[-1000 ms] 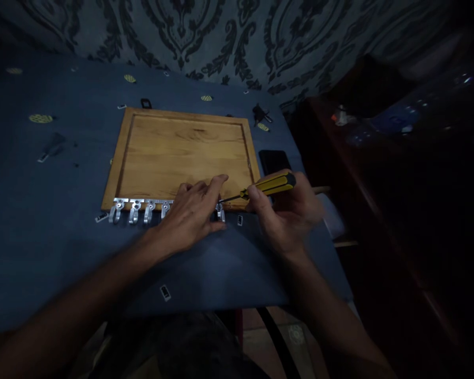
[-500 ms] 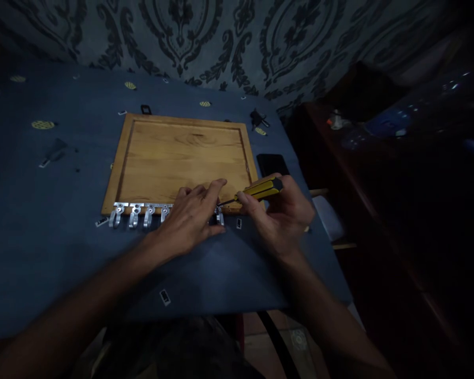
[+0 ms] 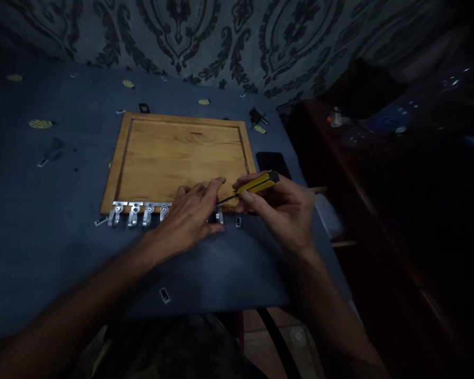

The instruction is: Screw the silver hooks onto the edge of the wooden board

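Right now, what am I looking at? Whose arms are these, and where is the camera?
No machine here: a person works with bare hands, and the camera sits on their head, looking down. The left hand rests on the near edge of a rectangular wooden board, over a row of small silver metal hooks. The right hand grips a yellow-and-black-handled screwdriver, its tip pointing at the hook beside the left thumb. All lies on a blue table; a flat black phone-like slab lies right of the board.

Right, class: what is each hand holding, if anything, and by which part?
The right grip holds the screwdriver by its yellow handle. The left grip rests on the hooks; whether it holds one cannot be told.
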`<state>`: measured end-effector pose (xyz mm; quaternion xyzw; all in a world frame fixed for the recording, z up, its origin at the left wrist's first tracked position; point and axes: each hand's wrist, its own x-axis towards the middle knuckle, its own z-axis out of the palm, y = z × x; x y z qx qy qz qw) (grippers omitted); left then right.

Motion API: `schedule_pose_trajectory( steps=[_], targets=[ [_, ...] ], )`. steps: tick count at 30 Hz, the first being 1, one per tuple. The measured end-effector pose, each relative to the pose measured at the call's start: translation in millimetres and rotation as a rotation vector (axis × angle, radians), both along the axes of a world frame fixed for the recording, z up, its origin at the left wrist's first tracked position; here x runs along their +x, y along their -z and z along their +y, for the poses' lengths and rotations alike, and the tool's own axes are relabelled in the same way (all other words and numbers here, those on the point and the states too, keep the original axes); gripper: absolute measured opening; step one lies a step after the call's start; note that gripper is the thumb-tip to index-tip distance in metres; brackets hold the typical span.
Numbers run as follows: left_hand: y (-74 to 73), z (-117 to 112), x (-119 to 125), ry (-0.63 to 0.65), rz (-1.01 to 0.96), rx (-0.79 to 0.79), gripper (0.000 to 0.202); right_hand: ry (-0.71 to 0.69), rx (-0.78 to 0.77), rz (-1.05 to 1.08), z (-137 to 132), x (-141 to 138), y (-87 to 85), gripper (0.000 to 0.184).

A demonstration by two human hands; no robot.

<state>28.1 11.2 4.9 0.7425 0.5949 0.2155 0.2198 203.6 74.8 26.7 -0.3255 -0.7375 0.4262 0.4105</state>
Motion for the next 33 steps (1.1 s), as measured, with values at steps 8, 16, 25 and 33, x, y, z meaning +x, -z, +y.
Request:
schedule_pose_trajectory(
  steps=[8, 16, 25, 33],
  targets=[
    [3.0, 0, 0, -0.009, 0.011, 0.012, 0.083, 0.151, 0.195, -0.008, -6, -7, 16.3, 0.013],
    [6.0, -1, -3, 0.009, 0.004, 0.053, 0.080, 0.288, 0.309, 0.224, -9, -8, 18.3, 0.014],
    [0.4, -2, 0, 0.006, 0.024, 0.039, 0.082, 0.264, 0.241, 0.183, -4, -5, 17.4, 0.013],
    [1.9, -4, -4, 0.026, -0.001, 0.056, 0.082, 0.246, 0.235, 0.092, -3, -1, 24.6, 0.010]
  ],
)
